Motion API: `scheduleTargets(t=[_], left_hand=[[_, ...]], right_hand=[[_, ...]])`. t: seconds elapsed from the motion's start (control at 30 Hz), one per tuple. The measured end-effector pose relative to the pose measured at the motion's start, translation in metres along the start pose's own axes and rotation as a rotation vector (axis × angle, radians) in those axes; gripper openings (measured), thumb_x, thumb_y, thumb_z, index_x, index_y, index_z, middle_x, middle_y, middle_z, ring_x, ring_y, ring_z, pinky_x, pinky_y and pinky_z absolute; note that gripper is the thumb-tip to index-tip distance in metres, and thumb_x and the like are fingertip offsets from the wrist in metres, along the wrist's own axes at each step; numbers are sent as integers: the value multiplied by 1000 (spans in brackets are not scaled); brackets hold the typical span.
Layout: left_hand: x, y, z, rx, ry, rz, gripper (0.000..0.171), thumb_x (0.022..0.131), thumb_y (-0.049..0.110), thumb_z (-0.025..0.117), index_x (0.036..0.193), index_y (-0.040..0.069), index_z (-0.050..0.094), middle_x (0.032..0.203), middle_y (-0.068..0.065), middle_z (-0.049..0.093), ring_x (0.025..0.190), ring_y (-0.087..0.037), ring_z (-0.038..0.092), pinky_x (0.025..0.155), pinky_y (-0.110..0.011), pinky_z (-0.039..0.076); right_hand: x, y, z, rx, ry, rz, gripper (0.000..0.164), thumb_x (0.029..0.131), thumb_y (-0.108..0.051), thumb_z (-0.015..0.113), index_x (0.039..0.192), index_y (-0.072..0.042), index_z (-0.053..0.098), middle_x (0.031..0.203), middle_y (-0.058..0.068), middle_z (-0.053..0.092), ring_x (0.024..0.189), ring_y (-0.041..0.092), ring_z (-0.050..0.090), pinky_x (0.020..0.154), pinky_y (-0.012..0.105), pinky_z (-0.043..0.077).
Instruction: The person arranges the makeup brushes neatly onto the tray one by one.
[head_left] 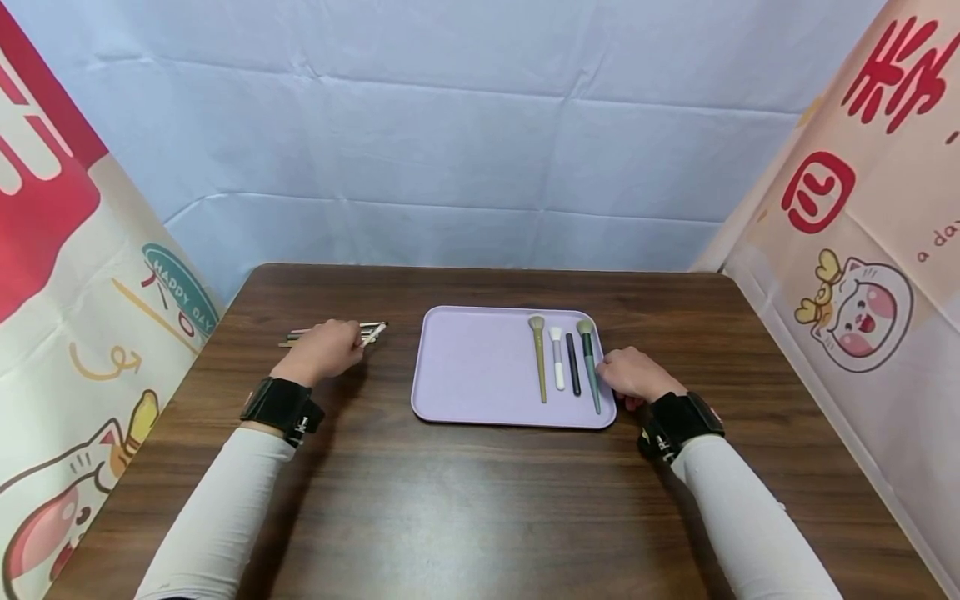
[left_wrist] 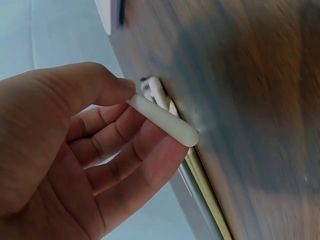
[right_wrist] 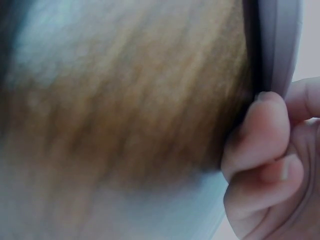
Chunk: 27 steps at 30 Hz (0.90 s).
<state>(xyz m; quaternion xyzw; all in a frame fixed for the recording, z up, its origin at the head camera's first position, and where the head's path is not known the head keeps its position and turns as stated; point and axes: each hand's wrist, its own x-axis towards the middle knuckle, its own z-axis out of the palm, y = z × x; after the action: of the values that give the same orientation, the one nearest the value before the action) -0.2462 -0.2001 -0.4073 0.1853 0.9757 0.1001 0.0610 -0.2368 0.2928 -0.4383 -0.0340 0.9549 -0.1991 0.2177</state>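
Between thumb and fingers, my left hand pinches what looks like a white makeup brush. Its rounded handle end points out of the grip, while its other end is hidden. Under and beside that hand lie several slim brushes on the table, partly covered. My right hand holds the right rim of the lavender tray, with curled fingers against the edge in the right wrist view. On the tray's right half lie a gold-green brush, a white brush, a black brush and a green brush.
The dark wooden table carries the tray near its middle and the loose brushes to the left. A pale blue cloth hangs behind it. Printed cloths stand at the left and right sides.
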Motion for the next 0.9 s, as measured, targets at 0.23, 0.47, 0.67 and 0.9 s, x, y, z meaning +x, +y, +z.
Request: scheduleTargets(t=[0.23, 0.47, 0.67, 0.9], left_hand=[[7, 11, 3, -28, 19, -22, 21, 94, 5, 58, 76, 10, 49, 63, 2, 41, 53, -13, 40, 54, -31, 32], [14, 27, 5, -105, -41, -114, 14, 95, 9, 59, 82, 7, 62, 66, -1, 56, 54, -15, 53, 54, -30, 43], [16, 36, 5, -128, -70, -140, 16, 97, 11, 61, 88, 4, 70, 69, -6, 66, 56, -17, 61, 56, -32, 48], [17, 47, 3, -144, -75, -161, 19, 96, 11, 60, 85, 1, 72, 66, -6, 64, 55, -17, 56, 55, -31, 45]], right_hand=[[-1, -1, -1, 17, 5, 12, 34, 101, -20, 38, 85, -1, 60, 67, 11, 58, 51, 22, 61, 48, 32, 51], [-2, -1, 0, 40, 3, 28, 31, 100, -20, 39, 90, 0, 61, 72, 12, 58, 55, 23, 60, 50, 32, 52], [-1, -1, 1, 34, 3, 27, 32, 100, -20, 38, 90, 0, 61, 71, 12, 58, 54, 23, 60, 49, 32, 52], [-1, 0, -1, 35, -2, 26, 32, 100, -21, 38, 90, 0, 61, 70, 12, 58, 54, 23, 61, 49, 33, 52]])
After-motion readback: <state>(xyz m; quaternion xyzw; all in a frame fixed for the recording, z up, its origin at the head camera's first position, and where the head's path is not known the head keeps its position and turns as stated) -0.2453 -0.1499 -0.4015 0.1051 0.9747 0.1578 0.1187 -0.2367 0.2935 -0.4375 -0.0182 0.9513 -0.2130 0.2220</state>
